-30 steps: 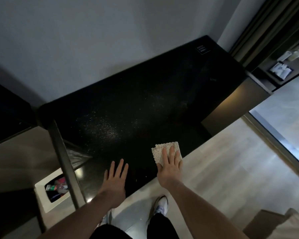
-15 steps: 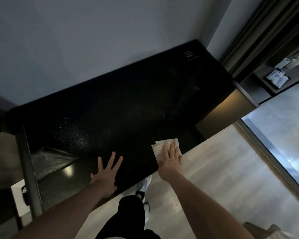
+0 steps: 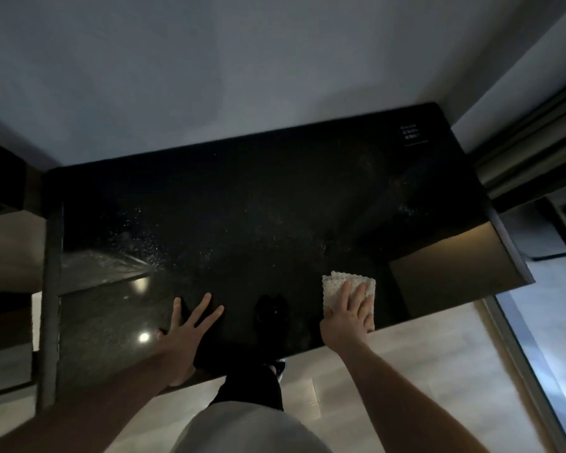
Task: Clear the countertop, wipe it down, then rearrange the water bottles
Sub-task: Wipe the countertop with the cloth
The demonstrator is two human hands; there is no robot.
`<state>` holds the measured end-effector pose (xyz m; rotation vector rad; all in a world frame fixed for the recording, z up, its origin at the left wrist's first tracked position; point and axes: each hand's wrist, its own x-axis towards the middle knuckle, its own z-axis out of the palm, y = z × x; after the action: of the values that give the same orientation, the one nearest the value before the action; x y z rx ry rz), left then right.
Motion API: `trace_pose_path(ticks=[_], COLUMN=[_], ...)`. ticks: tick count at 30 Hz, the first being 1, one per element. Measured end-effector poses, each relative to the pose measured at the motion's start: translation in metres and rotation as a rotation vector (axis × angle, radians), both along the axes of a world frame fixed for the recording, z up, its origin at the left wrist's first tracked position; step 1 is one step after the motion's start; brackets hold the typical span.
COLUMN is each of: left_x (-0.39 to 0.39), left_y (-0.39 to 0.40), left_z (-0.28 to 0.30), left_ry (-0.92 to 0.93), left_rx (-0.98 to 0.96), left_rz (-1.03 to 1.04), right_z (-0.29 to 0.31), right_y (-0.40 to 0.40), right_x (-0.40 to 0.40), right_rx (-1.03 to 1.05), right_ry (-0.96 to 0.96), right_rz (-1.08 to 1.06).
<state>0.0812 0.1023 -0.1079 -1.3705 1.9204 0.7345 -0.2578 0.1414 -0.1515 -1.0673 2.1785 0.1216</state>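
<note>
A: Where are our hands?

B: Our right hand (image 3: 347,313) lies flat on the cloth (image 3: 343,284). The fingers are straight and close together, pressing it down. The cloth sits on the black countertop (image 3: 258,207), near the front edge on the right side.

A: And our left hand (image 3: 187,331)?

B: It rests flat on the countertop too, near the front edge. Its fingers are spread wide and hold nothing.

A: What else do we see?

B: Tiny white specks on the left part of the top.
</note>
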Motion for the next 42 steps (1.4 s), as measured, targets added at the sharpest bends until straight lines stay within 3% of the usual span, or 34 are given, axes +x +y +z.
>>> trace_pose_path(ticks=[11,14,21,27,32,36,42], left_x=[-0.027,-0.083,-0.258,-0.351,-0.385,-0.396,-0.397], left_y=[-0.003,-0.008,0.011,0.037,0.042,0.041,0.041], left_z=[-0.01,-0.008,-0.018,-0.024,-0.029,-0.034,-0.034], left_ry=[-0.026,-0.032,0.195,0.093,0.097,0.09,0.065], left_rx=[-0.053,-0.104,-0.176,-0.115,-0.081,-0.092,-0.084], left_rz=[0.123,0.239,0.391,0.541,0.704,0.79,0.807], right_z=[0.006,0.007,0.007,0.005,0.008,0.014,0.006], right_y=[-0.009,-0.012,-0.017,-0.011,-0.02,-0.028,-0.017], right_x=[-0.098,-0.123,-0.225,-0.352,-0.441,-0.443,-0.371], right_rx=[0.024,0.022,0.025,-0.008,-0.035,-0.077,-0.091], right_ry=[0.01,-0.003,-0.028,-0.028,-0.037,-0.009,-0.068], right_rz=[0.048,0.067,0.206,0.364,0.36,0.363,0.722])
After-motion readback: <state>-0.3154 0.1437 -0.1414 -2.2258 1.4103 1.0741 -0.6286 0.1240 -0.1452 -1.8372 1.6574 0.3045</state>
